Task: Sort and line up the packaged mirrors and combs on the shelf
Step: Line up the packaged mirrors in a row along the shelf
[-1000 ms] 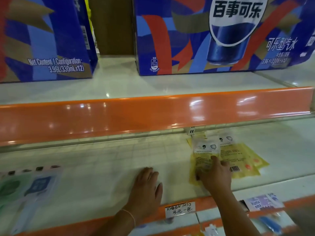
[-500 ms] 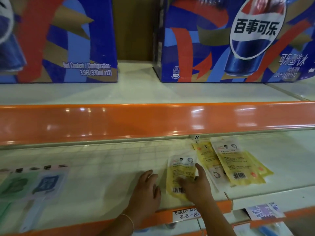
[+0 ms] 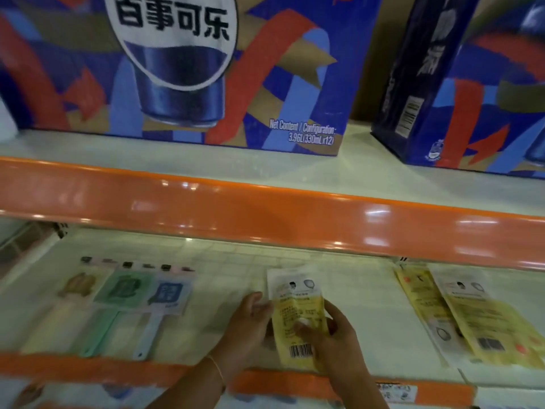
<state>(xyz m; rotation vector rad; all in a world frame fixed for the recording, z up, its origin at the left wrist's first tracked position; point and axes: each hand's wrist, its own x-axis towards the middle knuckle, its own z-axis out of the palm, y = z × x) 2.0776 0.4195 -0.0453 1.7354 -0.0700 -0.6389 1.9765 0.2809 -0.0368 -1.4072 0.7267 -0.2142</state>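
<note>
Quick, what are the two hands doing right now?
Left hand: fingers touch the left edge of the yellow packet; whether it grips cannot be told.
Right hand: holds the same yellow packet, thumb on its front.

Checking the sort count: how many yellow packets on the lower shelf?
3 visible: one yellow packet held between left hand and right hand, two overlapping at right. More may hide beneath.
</note>
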